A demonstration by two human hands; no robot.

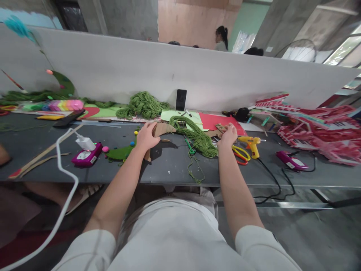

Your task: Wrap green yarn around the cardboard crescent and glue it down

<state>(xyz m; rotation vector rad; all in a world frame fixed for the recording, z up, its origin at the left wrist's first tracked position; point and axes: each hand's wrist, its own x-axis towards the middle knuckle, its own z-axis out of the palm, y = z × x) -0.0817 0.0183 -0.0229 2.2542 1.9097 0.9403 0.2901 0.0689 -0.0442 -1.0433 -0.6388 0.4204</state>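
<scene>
The left hand (148,135) curls its fingers closed around the cardboard crescent (164,128), apparently to steady it over the table (160,171) while leaving the curved tip exposed. The right hand (228,136) bends its fingers at a brown cardboard piece (221,128); I cannot tell whether they grip it. A green yarn hank (197,137) lies between the hands, and the yellow glue gun (252,144) beside the right wrist, both probably for easy reach. The black phone (181,99) leans on the partition (126,67), which seems to keep it upright
</scene>
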